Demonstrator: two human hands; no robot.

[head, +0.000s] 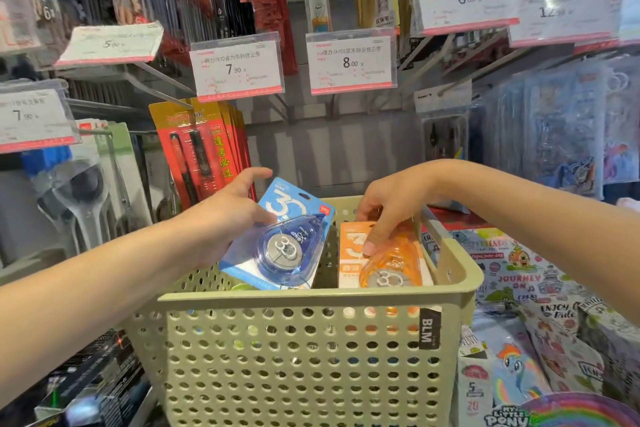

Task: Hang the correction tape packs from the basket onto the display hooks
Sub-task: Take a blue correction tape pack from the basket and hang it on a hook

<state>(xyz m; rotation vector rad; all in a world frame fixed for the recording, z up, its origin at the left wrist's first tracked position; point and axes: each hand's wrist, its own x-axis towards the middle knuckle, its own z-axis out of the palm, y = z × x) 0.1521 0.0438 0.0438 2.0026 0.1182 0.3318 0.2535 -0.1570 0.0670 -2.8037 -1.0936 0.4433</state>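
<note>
Left hand [230, 215] grips blue correction tape pack [277, 239], raised above perforated green basket [311, 350]. Right hand [388, 215] pinches orange correction tape pack [381, 267] inside basket.

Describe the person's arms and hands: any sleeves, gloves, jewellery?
Both forearms are bare up to the frame edge, with no sleeves in view. The left hand and right hand wear no gloves, and no rings, watch or bracelets show. The right hand's nails look short and unpainted.
</note>
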